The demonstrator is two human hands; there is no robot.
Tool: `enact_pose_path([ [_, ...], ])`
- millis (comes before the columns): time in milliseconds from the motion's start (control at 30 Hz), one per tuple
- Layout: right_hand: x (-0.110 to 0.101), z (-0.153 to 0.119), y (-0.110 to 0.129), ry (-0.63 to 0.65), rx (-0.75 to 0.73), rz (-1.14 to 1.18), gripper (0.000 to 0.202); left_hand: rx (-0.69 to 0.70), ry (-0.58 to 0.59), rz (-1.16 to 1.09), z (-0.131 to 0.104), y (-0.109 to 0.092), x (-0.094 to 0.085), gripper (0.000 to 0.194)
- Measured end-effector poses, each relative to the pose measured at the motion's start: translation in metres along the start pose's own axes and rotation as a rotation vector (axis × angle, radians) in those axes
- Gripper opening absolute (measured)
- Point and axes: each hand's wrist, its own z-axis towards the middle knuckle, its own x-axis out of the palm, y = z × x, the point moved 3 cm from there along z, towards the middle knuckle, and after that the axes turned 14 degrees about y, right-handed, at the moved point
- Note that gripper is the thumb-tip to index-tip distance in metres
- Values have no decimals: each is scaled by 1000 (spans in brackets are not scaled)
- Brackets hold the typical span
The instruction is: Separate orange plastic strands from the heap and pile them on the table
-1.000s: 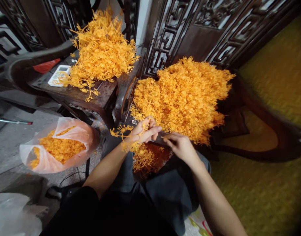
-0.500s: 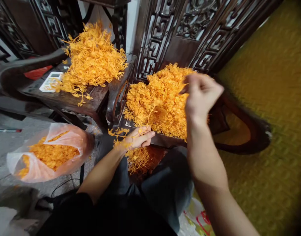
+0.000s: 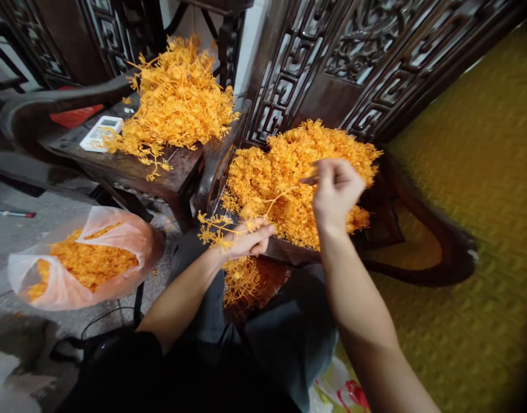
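Observation:
A big heap of orange plastic sprigs (image 3: 289,178) lies on a dark carved wooden seat straight ahead. My left hand (image 3: 248,238) is closed around a bunch of orange sprigs (image 3: 215,229) that sticks out to the left, just before the heap's near edge. My right hand (image 3: 336,189) is raised over the heap with its fingers pinched on a single thin orange sprig (image 3: 284,195) that trails down toward my left hand. Between my knees lies a smaller clump of sprigs (image 3: 241,278).
A second orange heap (image 3: 177,103) sits on a dark wooden table (image 3: 129,163) at the left, beside a white calculator (image 3: 100,132). A clear plastic bag (image 3: 82,261) with orange pieces stands on the floor. A carved wooden screen (image 3: 332,63) backs the seat; a yellow mat (image 3: 478,229) is at right.
My right hand rose from beside my left hand up over the heap, drawing out one sprig, then came down slightly. My left hand kept its bunch and barely moved.

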Motion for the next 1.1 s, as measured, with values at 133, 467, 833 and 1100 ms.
enact_pose_path([
  [133,-30,19,-34,-86,157,375,33,-65,84,16,-5,4,-2,45],
  [467,54,-60,-8,817,532,496,70,-18,184,-111,-6,-4,2,52],
  [833,32,-2,-72,300,355,587,66,-21,277,-99,-10,-9,4,57],
  [1100,0,-33,40,577,-51,-145,37,-179,271,63,-7,-4,0,47],
])
